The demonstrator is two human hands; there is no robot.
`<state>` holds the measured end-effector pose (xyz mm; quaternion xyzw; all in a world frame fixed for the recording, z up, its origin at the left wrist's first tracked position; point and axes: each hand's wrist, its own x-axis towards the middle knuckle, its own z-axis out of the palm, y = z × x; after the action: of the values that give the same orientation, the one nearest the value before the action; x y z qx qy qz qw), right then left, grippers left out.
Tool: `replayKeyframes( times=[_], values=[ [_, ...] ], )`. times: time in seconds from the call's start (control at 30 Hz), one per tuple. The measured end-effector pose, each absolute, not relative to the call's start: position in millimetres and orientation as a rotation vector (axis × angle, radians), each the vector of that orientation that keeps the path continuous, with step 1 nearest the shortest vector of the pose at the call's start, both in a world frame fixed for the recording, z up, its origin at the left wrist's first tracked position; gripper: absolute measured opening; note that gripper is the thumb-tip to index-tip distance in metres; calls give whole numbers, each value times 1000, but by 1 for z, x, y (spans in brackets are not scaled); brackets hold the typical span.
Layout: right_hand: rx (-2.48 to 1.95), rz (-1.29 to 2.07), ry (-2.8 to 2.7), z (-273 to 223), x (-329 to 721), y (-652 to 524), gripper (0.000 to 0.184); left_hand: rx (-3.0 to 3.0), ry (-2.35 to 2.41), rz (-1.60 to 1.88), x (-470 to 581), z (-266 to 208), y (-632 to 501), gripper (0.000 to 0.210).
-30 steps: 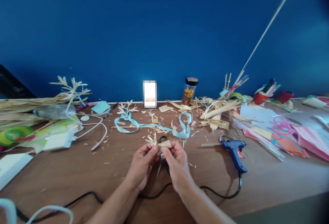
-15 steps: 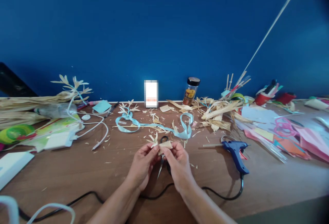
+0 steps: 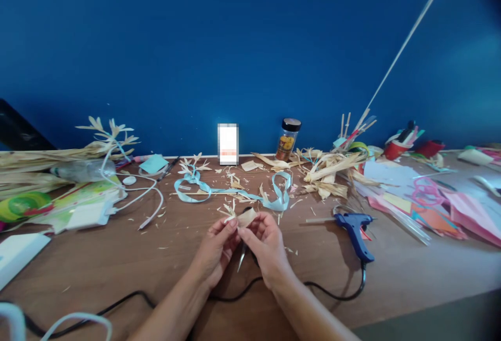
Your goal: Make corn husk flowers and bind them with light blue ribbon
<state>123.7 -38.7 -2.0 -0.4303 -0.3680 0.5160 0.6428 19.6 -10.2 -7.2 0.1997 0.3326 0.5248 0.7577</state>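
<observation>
We have both hands raised close together over the bench, thumbs nearly meeting. Left hand: grip pinching the base of a pale husk flower, its thin petals poking up past the fingertips. Right hand: grip pinching a flat husk piece between thumb and fingers, tilted up just beside the flower (touching or not, we can't tell). Below the hands we get scissors, blade toward us, handles mostly hidden.

Beyond our fingers, light-blue ribbon lies in loops at either side, a thin stick between, husk scraps all around. At the back we note a bright pixelated screen standing upright and a black-lidded jar, leaning slightly. Husk bundle to the right of the jar. Nearer on the right: blue glue gun on its side, clear stick out one end, black cord running toward our forearms. Far left, a white cable curls beside a white block.
</observation>
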Motion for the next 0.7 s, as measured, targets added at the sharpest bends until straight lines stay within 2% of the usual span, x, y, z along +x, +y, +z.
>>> replayKeyframes(
  times=[0.07,0.2,0.7],
  values=[
    [-1032,1116,-918,-1,123,-40,30,466,727,1140,19,-9,-10,12],
    [-1169,998,-980,1,123,-40,24,517,739,1148,20,-11,-10,10],
    [-1222,1029,-926,-5,125,-40,22,543,781,1166,21,-10,-12,15]
  ],
)
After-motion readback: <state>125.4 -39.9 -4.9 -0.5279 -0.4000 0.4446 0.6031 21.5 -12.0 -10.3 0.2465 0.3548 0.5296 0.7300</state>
